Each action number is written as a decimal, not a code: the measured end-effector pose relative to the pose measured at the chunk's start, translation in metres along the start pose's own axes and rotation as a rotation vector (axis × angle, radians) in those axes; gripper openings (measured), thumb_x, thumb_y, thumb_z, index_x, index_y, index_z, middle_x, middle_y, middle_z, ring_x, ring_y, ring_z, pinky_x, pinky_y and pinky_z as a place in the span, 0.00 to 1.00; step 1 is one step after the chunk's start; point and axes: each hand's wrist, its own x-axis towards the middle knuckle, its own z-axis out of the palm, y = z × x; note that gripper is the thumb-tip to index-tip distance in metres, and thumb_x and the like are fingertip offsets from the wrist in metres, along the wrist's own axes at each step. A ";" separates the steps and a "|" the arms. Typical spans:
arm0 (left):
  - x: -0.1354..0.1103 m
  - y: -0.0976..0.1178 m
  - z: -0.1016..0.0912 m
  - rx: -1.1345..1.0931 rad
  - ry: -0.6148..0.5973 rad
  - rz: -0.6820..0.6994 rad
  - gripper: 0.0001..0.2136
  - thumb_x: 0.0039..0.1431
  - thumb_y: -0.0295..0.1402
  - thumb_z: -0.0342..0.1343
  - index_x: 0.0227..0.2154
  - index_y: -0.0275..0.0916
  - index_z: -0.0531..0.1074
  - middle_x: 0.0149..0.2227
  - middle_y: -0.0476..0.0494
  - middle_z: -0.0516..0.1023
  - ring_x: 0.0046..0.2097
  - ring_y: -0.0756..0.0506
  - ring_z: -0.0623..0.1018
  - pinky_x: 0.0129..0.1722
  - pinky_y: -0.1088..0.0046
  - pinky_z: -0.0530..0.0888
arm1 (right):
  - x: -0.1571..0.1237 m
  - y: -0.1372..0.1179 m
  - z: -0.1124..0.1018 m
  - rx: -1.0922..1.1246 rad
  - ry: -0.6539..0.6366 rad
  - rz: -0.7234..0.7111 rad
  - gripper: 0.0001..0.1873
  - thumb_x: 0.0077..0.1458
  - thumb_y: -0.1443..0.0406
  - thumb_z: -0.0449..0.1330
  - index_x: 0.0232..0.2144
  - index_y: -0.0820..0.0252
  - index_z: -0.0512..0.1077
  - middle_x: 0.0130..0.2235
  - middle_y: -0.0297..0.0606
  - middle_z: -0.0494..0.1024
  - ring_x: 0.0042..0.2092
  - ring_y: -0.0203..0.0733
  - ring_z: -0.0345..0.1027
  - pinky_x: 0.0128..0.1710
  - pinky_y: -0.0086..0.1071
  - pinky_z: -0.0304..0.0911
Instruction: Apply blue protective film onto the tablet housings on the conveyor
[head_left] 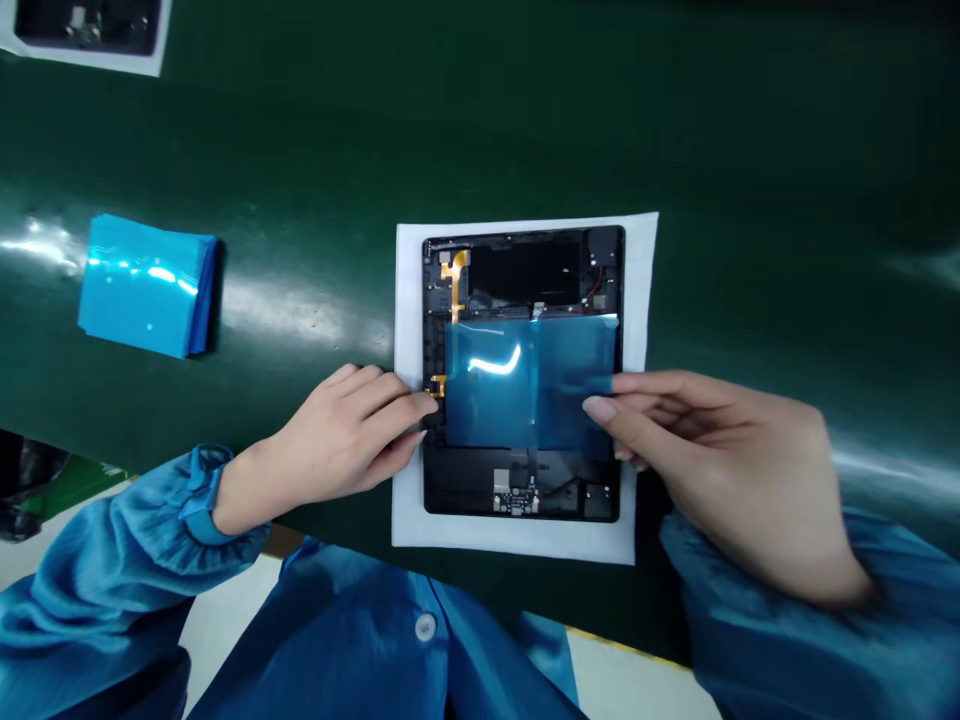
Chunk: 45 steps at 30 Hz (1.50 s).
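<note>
An opened tablet (525, 480) lies on a white sheet (517, 538), its inside facing up with orange flex cables and small circuit boards showing. Over its middle is a see-through blue film (491, 400), shiny with reflected light. My right hand (720, 450) pinches the right side of this film between thumb and fingers, above the tablet's right edge. At the opposite edge, my left hand (352, 430) has its fingers bent and closed on the tablet's side. The undersides of the left fingertips are hidden.
A stack of blue film sheets (146, 290) lies to the left on the dark green table (315, 160). Another opened device (112, 22) on a white sheet is cut off at the top left. The table's front edge runs below my forearms.
</note>
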 end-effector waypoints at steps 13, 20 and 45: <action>0.093 -0.013 -0.004 0.056 -0.360 0.247 0.23 0.85 0.24 0.41 0.67 0.41 0.77 0.58 0.39 0.81 0.59 0.37 0.80 0.54 0.59 0.74 | 0.005 0.014 -0.002 -0.107 0.205 -0.105 0.15 0.59 0.54 0.74 0.44 0.55 0.89 0.35 0.39 0.88 0.32 0.44 0.82 0.35 0.39 0.81; 0.117 -0.002 0.009 0.084 -0.403 0.248 0.27 0.82 0.19 0.40 0.74 0.42 0.71 0.61 0.36 0.81 0.61 0.35 0.83 0.60 0.55 0.74 | 0.007 0.013 0.001 -0.047 0.188 -0.085 0.14 0.61 0.54 0.73 0.43 0.57 0.88 0.31 0.37 0.86 0.29 0.40 0.78 0.32 0.37 0.78; 0.015 -0.034 0.008 -0.055 -0.256 -0.166 0.54 0.69 0.62 0.66 0.84 0.35 0.50 0.85 0.25 0.53 0.86 0.24 0.54 0.85 0.36 0.56 | 0.022 -0.026 0.027 -1.041 -0.450 -1.219 0.30 0.81 0.56 0.52 0.76 0.60 0.73 0.76 0.47 0.74 0.36 0.42 0.82 0.31 0.40 0.76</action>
